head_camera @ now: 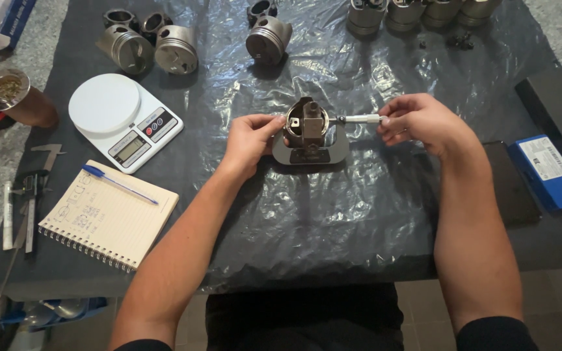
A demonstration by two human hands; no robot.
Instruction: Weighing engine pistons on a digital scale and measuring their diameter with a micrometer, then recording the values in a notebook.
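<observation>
A grey metal piston [306,121] sits in the jaw of a micrometer [311,153] lying on black plastic sheeting. My left hand [250,138] grips the piston's left side, fingers closed on it. My right hand [416,119] pinches the micrometer's silver thimble [363,119], which sticks out to the right of the piston. Both forearms reach in from the bottom of the view.
A white kitchen scale [123,119] stands at the left, with a spiral notebook [109,214] and blue pen [120,184] below it. Several pistons [147,47] line the far edge. A caliper [32,195] lies at far left. A blue box [549,171] rests on the right.
</observation>
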